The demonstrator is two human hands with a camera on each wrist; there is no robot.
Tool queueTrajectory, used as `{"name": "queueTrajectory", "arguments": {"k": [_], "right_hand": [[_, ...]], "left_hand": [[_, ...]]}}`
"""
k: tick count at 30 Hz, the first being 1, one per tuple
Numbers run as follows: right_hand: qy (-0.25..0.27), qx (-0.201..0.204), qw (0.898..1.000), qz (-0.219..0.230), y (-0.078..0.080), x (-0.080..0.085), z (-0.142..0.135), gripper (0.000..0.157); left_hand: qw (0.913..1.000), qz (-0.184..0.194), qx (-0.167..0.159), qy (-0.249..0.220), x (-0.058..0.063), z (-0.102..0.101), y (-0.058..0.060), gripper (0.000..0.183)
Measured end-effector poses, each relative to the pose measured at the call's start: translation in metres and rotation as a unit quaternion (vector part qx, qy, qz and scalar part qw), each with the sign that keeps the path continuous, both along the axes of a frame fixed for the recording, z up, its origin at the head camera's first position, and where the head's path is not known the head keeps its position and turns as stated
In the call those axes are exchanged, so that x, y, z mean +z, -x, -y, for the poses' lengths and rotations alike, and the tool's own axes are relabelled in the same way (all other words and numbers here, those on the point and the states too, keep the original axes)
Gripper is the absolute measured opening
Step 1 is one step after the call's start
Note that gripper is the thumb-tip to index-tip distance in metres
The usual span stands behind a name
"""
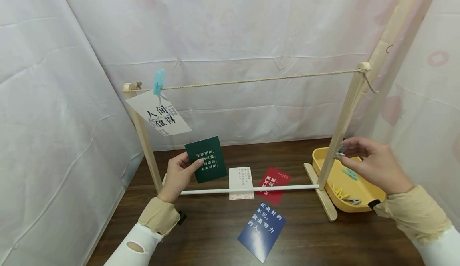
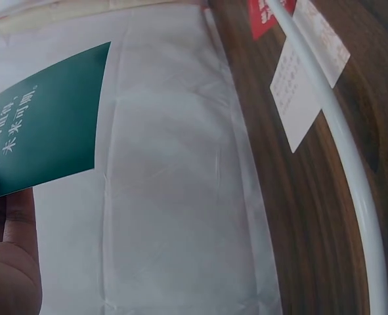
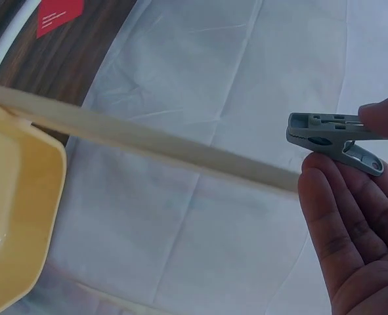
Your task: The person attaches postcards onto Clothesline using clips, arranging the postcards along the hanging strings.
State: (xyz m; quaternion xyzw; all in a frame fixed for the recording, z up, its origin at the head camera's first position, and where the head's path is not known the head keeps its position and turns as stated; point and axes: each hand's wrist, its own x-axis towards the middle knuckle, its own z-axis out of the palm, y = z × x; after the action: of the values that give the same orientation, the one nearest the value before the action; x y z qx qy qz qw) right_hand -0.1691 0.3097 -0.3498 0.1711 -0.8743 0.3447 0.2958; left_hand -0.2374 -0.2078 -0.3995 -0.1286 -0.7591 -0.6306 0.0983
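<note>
A dark green card [image 1: 206, 160] with white writing is pinched between the thumb and fingers of my left hand [image 1: 178, 177], below the rope's left half. In my right hand [image 1: 375, 163], beside the right post, a grey clothespin [image 3: 335, 138] is held between thumb and fingertips; its jaws look closed in the right wrist view. The rope [image 1: 251, 81] runs between two wooden posts. Near its left end a light blue clothespin [image 1: 158, 83] holds a white card [image 1: 158, 114] with black writing, which hangs tilted.
A yellow tray [image 1: 318, 154] with several clothespins stands behind the right post [image 1: 339, 132]. On the brown table lie a white card [image 1: 240, 176], a red card [image 1: 274, 180] and a blue card [image 1: 262, 232]. A white bar [image 1: 215, 191] joins the posts low down.
</note>
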Motion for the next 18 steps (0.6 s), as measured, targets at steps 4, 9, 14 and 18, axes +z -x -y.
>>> {"name": "queueTrajectory", "arguments": {"k": [4, 9, 14, 18], "right_hand": [[0.011, 0.022, 0.999, -0.023, 0.002, -0.001, 0.009, 0.038], [0.015, 0.053, 0.997, -0.053, 0.005, 0.0, 0.02, 0.041], [0.003, 0.054, 0.997, -0.056, 0.005, 0.002, 0.028, 0.043], [-0.003, 0.051, 0.997, -0.053, 0.005, 0.004, 0.033, 0.042]], "left_hand": [[1.0, -0.004, -0.006, -0.004, 0.003, -0.001, -0.001, 0.03], [0.9997, -0.01, -0.014, -0.016, 0.008, -0.004, -0.001, 0.032], [0.9996, -0.024, -0.012, -0.011, 0.011, -0.005, 0.0, 0.031], [0.9992, -0.036, -0.014, -0.009, 0.014, -0.004, 0.001, 0.03]]}}
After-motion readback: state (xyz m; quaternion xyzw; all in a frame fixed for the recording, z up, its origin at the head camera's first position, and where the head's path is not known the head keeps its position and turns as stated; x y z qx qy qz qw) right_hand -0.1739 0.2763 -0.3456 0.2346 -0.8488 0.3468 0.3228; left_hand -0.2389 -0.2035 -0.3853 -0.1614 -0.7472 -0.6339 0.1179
